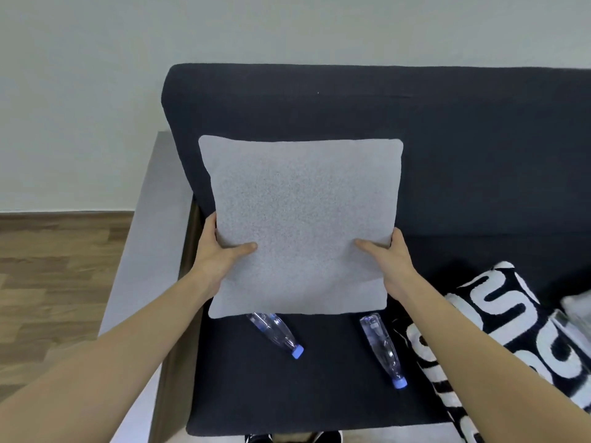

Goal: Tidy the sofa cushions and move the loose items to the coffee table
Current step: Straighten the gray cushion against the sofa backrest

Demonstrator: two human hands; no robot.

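Observation:
A square grey cushion (pixel 300 219) stands upright in front of the backrest at the left end of the dark sofa (pixel 447 148). My left hand (pixel 220 251) grips its left edge and my right hand (pixel 387 254) grips its right edge, thumbs on the front face. Two clear plastic bottles with blue caps lie on the seat below it: one bottle (pixel 276 334) partly under the cushion's lower left, the other bottle (pixel 383 350) to the right. A black-and-white patterned cushion (pixel 499 334) lies flat on the seat at the right, under my right forearm.
A grey sofa armrest (pixel 144 238) runs along the left, with wooden floor (pixel 57 276) beyond it. A pale wall is behind the sofa. A light, blurred object (pixel 575 311) sits at the right edge. Dark shoes (pixel 291 438) show at the bottom.

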